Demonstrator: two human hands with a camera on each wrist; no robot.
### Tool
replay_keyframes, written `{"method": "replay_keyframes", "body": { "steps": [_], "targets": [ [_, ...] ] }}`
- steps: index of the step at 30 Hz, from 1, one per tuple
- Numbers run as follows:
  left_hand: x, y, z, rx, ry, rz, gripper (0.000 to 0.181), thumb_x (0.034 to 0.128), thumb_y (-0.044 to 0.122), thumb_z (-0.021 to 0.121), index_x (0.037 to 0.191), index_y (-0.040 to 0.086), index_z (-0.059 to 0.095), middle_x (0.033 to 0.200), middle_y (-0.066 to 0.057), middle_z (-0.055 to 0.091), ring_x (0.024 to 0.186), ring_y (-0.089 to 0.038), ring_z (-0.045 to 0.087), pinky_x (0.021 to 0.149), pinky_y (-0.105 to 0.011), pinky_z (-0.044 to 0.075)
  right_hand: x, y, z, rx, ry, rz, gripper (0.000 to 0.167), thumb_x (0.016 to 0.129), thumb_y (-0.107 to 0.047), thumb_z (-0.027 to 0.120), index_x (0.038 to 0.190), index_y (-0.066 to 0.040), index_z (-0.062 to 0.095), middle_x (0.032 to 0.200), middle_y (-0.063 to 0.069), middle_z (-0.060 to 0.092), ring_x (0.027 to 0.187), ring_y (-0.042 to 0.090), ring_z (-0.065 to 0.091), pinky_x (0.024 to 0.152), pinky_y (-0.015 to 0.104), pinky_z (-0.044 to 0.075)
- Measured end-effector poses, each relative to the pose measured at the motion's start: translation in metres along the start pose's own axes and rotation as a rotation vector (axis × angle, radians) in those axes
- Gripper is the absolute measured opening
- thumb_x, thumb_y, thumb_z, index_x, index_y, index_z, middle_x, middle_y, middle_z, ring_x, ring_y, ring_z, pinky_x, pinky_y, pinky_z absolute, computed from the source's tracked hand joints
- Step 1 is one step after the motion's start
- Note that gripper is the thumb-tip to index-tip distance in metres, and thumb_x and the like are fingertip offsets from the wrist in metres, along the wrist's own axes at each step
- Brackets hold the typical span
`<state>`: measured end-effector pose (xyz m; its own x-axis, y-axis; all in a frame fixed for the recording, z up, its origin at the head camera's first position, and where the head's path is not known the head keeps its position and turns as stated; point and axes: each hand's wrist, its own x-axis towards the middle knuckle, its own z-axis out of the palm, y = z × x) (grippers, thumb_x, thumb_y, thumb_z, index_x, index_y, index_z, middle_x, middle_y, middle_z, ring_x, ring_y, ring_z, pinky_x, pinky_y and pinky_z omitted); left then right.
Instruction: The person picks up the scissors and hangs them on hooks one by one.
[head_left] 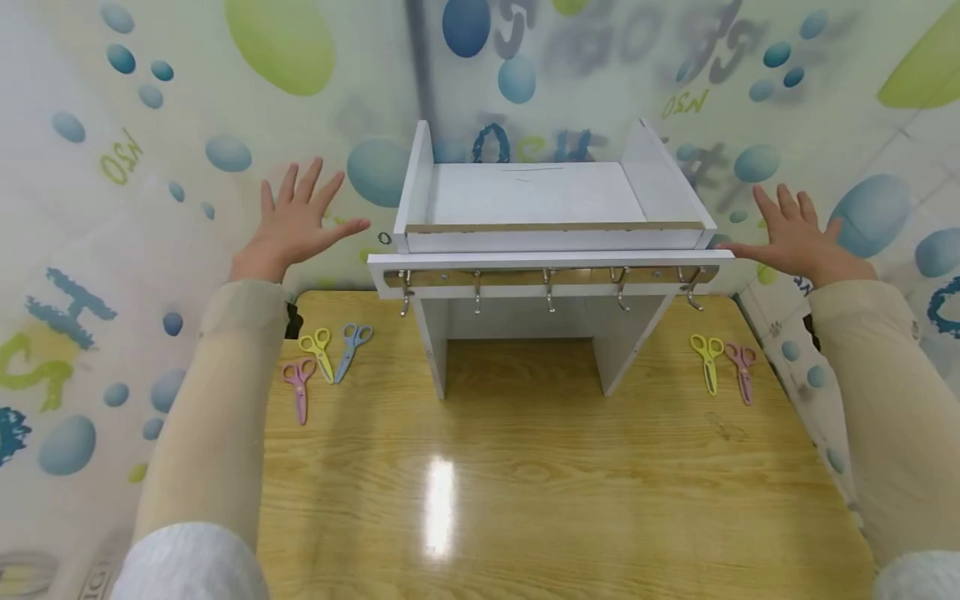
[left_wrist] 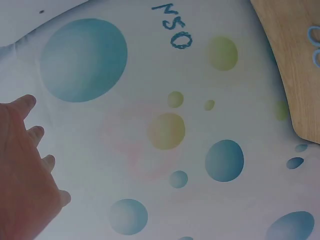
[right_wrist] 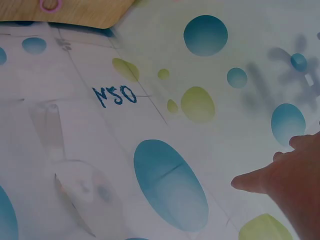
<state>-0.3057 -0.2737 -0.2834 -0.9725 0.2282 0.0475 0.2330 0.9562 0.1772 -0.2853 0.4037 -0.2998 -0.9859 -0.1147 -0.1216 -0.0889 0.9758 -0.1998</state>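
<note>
My left hand (head_left: 296, 221) is raised with its fingers spread, to the left of a white shelf rack (head_left: 551, 260), holding nothing. On the other side my right hand (head_left: 798, 233) is held up the same way, its thumb near the rack's right end. Several metal hooks (head_left: 549, 292) line the rack's front rail. Left of the rack on the table lie yellow scissors (head_left: 321, 352), blue scissors (head_left: 351, 350) and pink scissors (head_left: 300, 387). To its right are another yellow pair of scissors (head_left: 708, 362) and another pink pair of scissors (head_left: 742, 371).
The rack stands at the back of a wooden table (head_left: 525, 492), near a wall covering (head_left: 315, 125) printed with coloured ovals and letters. The covering also surrounds both sides. Small black pieces (head_left: 293, 321) sit at the table's edges.
</note>
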Motion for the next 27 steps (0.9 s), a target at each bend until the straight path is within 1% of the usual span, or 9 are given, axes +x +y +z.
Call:
{"method": "replay_keyframes", "body": {
  "steps": [5,11,14,20,27],
  "targets": [
    [-0.003,0.007,-0.006,0.007,0.012,0.023,0.098,0.0879,0.085,0.031,0.162,0.028,0.000,0.167,0.001,-0.021,0.154,-0.036,-0.022,0.114,-0.068,-0.021,-0.001,0.001,0.004,-0.002,0.009,0.003,0.105,0.093,-0.072,0.041,0.157,-0.017,-0.020,0.159,0.027,-0.027,0.146,0.054,-0.024,0.100,0.086,-0.012],
    [-0.007,0.013,-0.014,0.015,0.028,0.053,0.097,0.0888,0.084,0.030,0.162,0.028,-0.001,0.167,0.003,-0.022,0.153,-0.033,-0.025,0.115,-0.067,-0.022,-0.001,0.002,0.008,-0.007,0.013,-0.011,0.099,0.097,-0.064,0.042,0.158,-0.015,-0.020,0.160,0.029,-0.024,0.146,0.054,-0.022,0.100,0.087,-0.011],
    [-0.009,0.017,-0.018,0.015,0.042,0.071,0.095,0.0901,0.083,0.028,0.162,0.028,-0.001,0.167,0.003,-0.022,0.153,-0.032,-0.025,0.116,-0.066,-0.021,0.000,0.003,0.011,0.000,0.014,-0.016,0.098,0.097,-0.064,0.041,0.158,-0.015,-0.018,0.160,0.029,-0.023,0.146,0.054,-0.021,0.100,0.087,-0.011],
    [-0.015,0.027,-0.025,0.030,0.095,0.132,0.091,0.0923,0.081,0.026,0.162,0.027,0.001,0.167,0.005,-0.020,0.154,-0.030,-0.023,0.117,-0.064,-0.021,-0.001,0.005,0.018,0.009,0.011,-0.031,0.098,0.097,-0.064,0.042,0.158,-0.015,-0.017,0.161,0.029,-0.021,0.147,0.055,-0.019,0.099,0.088,-0.011],
    [-0.023,0.043,-0.035,0.061,0.144,0.203,0.088,0.0935,0.079,0.026,0.162,0.029,0.001,0.168,0.010,-0.015,0.156,-0.027,-0.019,0.120,-0.060,-0.019,-0.001,0.007,0.023,0.022,0.001,-0.033,0.100,0.097,-0.065,0.043,0.159,-0.015,-0.016,0.160,0.029,-0.023,0.147,0.054,-0.021,0.098,0.088,-0.012]
  ]
}}
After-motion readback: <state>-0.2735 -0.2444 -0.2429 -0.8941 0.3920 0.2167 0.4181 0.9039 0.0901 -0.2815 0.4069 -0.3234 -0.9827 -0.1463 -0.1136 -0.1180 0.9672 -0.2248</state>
